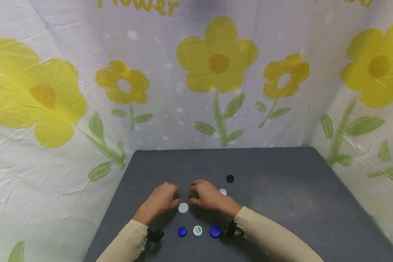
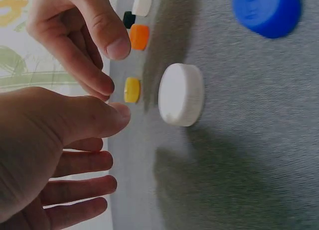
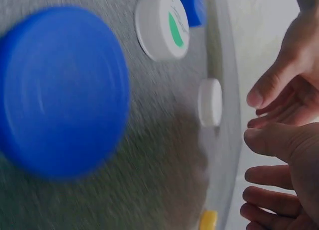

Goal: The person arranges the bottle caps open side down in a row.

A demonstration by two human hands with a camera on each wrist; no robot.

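My left hand [image 1: 162,198] and right hand [image 1: 206,194] hover over the dark table, fingers relaxed and holding nothing. Between them and slightly nearer lies a white bottle cap [image 1: 183,208]. Closer to me a small blue cap [image 1: 182,231], a white cap with a green mark [image 1: 197,231] and a larger blue cap [image 1: 215,231] form a row. In the left wrist view, a yellow cap [image 2: 132,89] and an orange cap [image 2: 139,37] lie beyond the hands' fingertips; neither shows in the head view. Another white cap [image 1: 223,191] is partly hidden by the right hand.
A black cap [image 1: 230,178] lies farther back, right of the hands. The dark grey tabletop [image 1: 275,218] extends to both sides. White cloth [image 1: 170,120] printed with yellow flowers hangs behind the table and along its left and right sides.
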